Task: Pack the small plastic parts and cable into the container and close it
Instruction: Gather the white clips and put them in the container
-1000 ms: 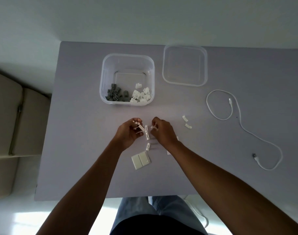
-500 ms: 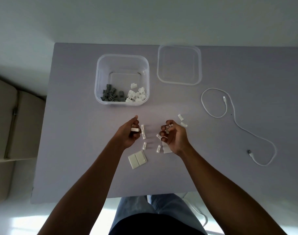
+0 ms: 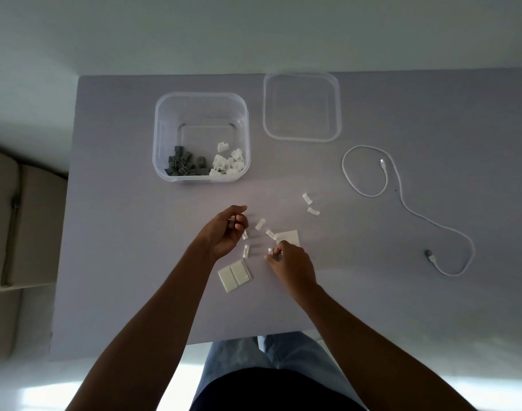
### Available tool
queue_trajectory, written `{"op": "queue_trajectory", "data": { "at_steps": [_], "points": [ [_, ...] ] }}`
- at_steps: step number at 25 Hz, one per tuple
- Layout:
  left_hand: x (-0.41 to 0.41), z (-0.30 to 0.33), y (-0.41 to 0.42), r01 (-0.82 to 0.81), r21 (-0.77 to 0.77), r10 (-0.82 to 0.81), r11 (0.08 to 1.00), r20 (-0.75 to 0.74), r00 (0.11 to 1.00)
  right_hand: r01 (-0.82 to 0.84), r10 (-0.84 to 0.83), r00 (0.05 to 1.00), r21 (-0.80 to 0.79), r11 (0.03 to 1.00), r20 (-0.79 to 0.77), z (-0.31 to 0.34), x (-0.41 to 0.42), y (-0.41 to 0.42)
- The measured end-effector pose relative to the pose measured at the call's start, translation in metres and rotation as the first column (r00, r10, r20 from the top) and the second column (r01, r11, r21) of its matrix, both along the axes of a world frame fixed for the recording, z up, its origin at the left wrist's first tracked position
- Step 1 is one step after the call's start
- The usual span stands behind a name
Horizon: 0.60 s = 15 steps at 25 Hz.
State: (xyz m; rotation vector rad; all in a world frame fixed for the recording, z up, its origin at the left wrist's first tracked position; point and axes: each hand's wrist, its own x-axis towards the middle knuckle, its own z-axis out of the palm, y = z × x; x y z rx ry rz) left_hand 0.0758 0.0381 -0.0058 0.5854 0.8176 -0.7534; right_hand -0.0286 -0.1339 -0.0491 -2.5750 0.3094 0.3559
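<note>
A clear square container stands open on the grey table, with grey clips and white clips piled at its near side. Its clear lid lies flat to the right. A white cable snakes across the table's right side. Several small white clips lie loose between my hands, two more further right. My left hand is curled around small white clips. My right hand pinches a white clip at its fingertips, down on the table. Two flat white pads lie nearby.
The table ends at its near edge above my lap. A beige sofa or cushion sits on the left, beyond the table's edge. A pale wall runs behind the table.
My right hand has dropped from a raised position to the table and closed its fingertips on a white clip. The left hand stayed near the same spot, holding clips.
</note>
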Motion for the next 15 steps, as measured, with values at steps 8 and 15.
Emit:
{"op": "queue_trajectory", "data": {
  "at_steps": [8,15],
  "points": [
    [-0.004,-0.005,0.001,0.125,0.125,-0.139,0.984,0.110,0.984,0.126,-0.125,0.992,0.211,0.969,-0.016,0.001,0.008,-0.006],
    [-0.012,-0.031,0.002,0.339,0.918,-0.752,0.206,-0.073,0.655,0.016,-0.022,0.999,0.181,0.983,0.033,0.004,0.021,-0.011]
  ]
}}
